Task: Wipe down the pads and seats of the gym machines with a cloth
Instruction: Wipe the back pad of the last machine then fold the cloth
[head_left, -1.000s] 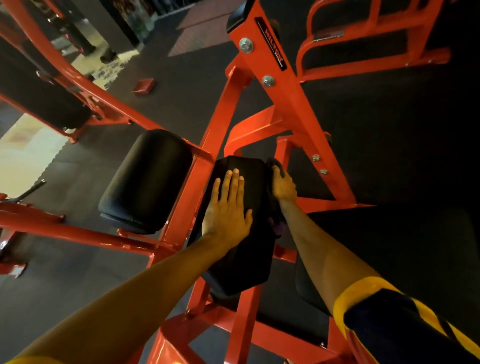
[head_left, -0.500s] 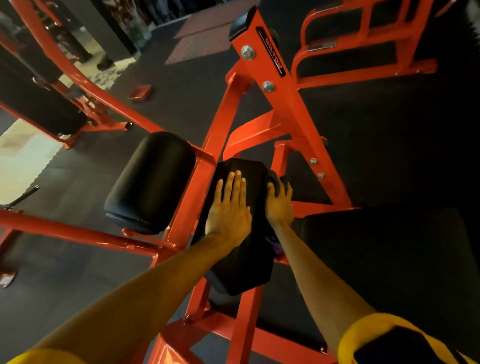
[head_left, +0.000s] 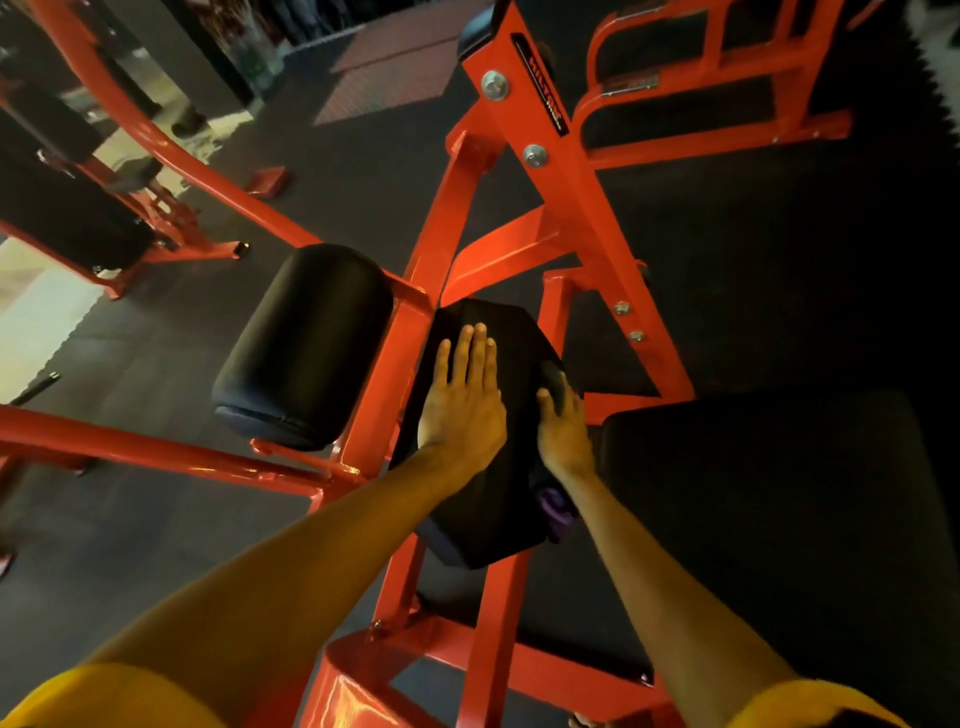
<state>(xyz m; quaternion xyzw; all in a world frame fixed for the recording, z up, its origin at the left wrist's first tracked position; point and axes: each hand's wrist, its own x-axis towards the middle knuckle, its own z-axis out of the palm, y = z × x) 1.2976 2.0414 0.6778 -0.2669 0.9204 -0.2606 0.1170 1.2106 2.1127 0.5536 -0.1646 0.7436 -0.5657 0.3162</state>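
Note:
A black roller pad (head_left: 483, 499) sits at the middle of an orange machine frame (head_left: 566, 218). My left hand (head_left: 462, 410) lies flat on top of it, fingers straight. My right hand (head_left: 563, 431) is at the pad's right side and presses a dark cloth (head_left: 553, 382) against it; a purple end of the cloth (head_left: 556, 506) hangs below the wrist. A second black roller pad (head_left: 306, 343) sits to the left of the frame post. The wide black seat (head_left: 779, 499) lies to the right, under my right forearm.
Orange bars (head_left: 156, 457) run out to the left at knee height. Another orange machine with black padding (head_left: 67, 218) stands at the far left, and an orange rack (head_left: 691, 88) at the back right. The floor (head_left: 156, 545) is dark rubber matting.
My right hand has slid with the cloth down the pad's right side, toward me. My left hand stays flat on the pad. The camera has shifted slightly.

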